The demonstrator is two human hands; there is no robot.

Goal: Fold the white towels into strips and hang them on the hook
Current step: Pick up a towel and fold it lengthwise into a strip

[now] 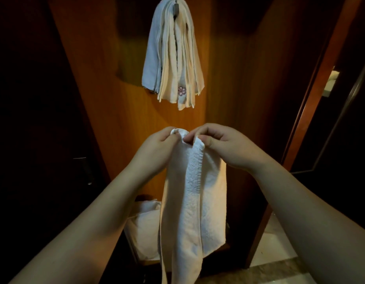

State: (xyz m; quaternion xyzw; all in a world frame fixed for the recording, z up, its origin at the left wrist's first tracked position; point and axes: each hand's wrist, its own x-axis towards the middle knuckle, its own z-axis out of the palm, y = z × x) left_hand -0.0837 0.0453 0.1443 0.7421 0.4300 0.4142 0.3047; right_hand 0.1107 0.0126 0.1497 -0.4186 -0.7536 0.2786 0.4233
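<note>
A white towel hangs down in front of me, folded lengthwise into a narrow strip. My left hand pinches its top edge on the left. My right hand pinches the top edge on the right, thumb and fingers curled round a fold. The two hands are close together, almost touching. Higher up, a metal hook on the wooden panel carries several folded towels, one with a pink flower mark at its lower end.
A pile of white towels lies low on a shelf behind the hanging strip. A wooden wall panel stands ahead. A dark door with a metal handle is at the left. Pale floor tiles lie at the lower right.
</note>
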